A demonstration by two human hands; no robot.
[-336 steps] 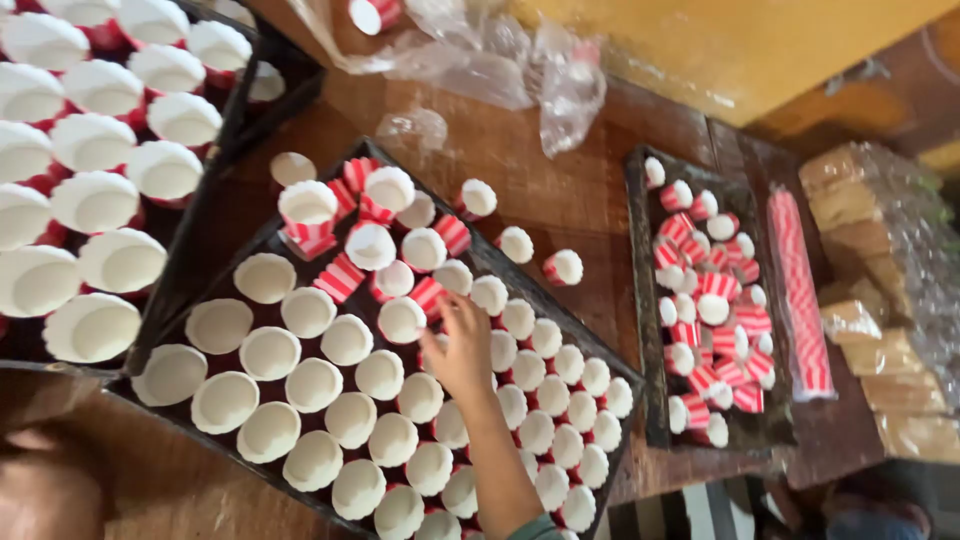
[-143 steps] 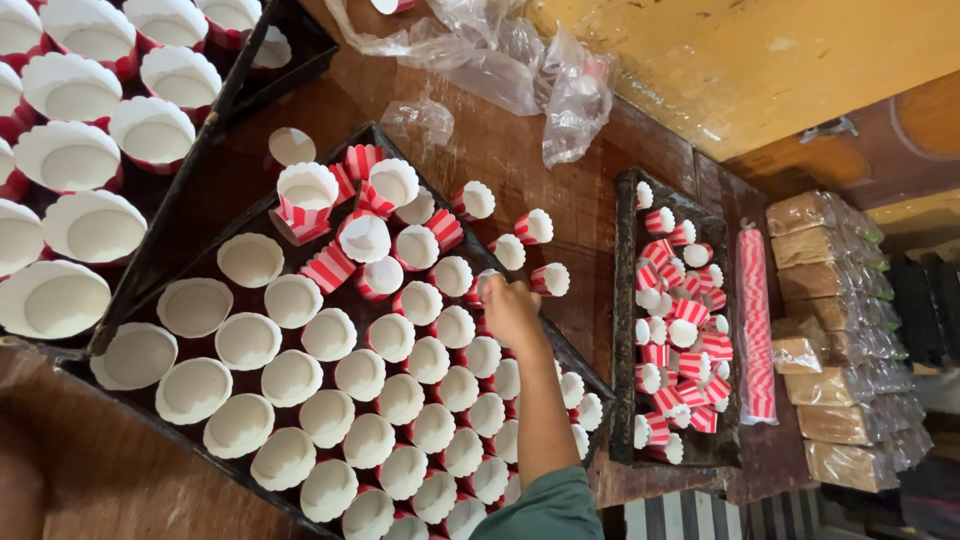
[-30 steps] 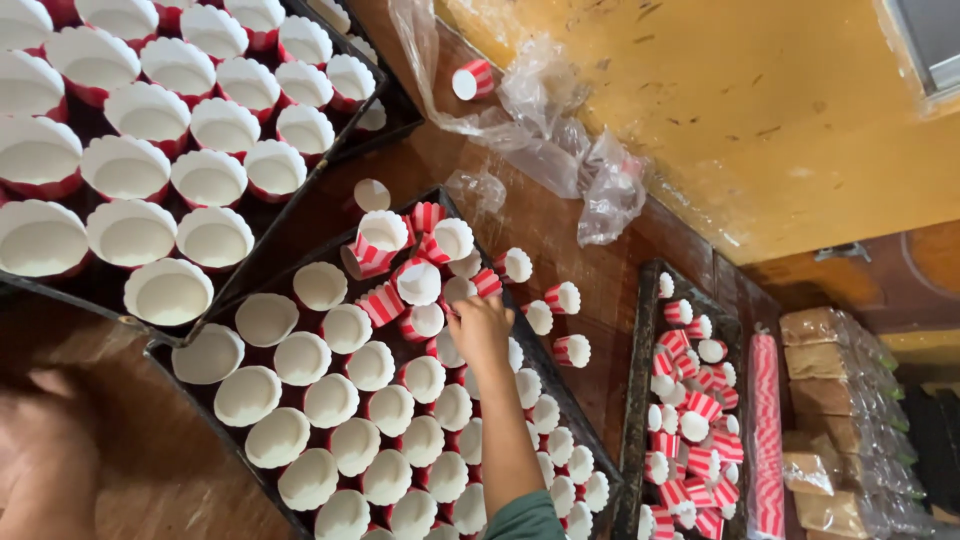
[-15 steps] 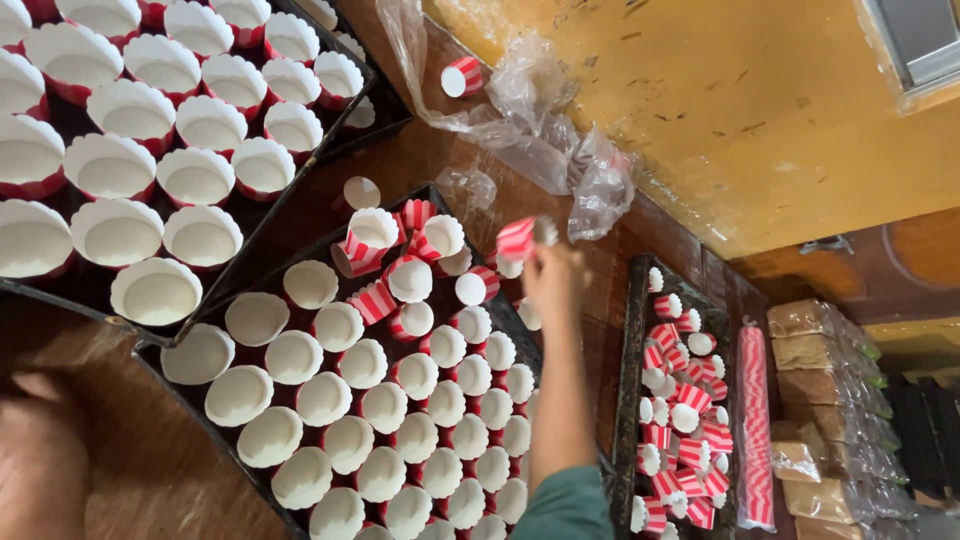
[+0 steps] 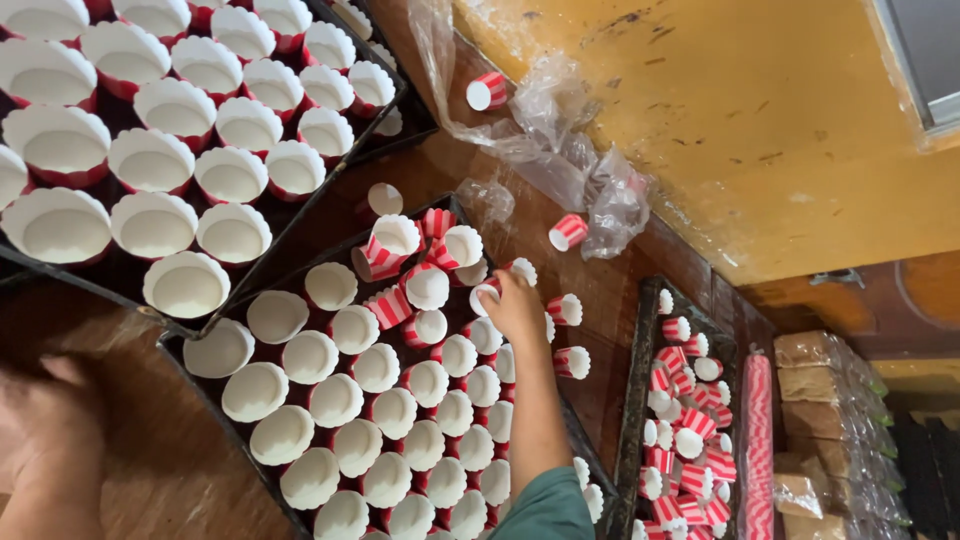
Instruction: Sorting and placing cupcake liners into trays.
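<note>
My right hand (image 5: 517, 308) reaches over a black tray (image 5: 172, 345) packed with upright red-and-white striped paper cups (image 5: 375, 368). Its fingers are closed on one striped cup (image 5: 486, 294) at the tray's far edge, next to a few cups lying tipped over (image 5: 385, 250). Two or three loose cups (image 5: 568, 360) stand on the wooden table just right of that hand. My left hand (image 5: 50, 425) is blurred at the bottom left, resting on the table with nothing in it.
A second tray (image 5: 418, 118) of larger white-lined cups fills the upper left. A narrow tray (image 5: 633, 400) of small striped cups lies at the right, beside a sleeve of stacked cups (image 5: 757, 440) and wrapped packs (image 5: 820, 400). Crumpled clear plastic (image 5: 560, 140) lies by the yellow wall.
My right hand left the middle of the tray, lifted a striped cup from beyond its far edge, and has brought it down to the tray's far row. The left hand stays put.
</note>
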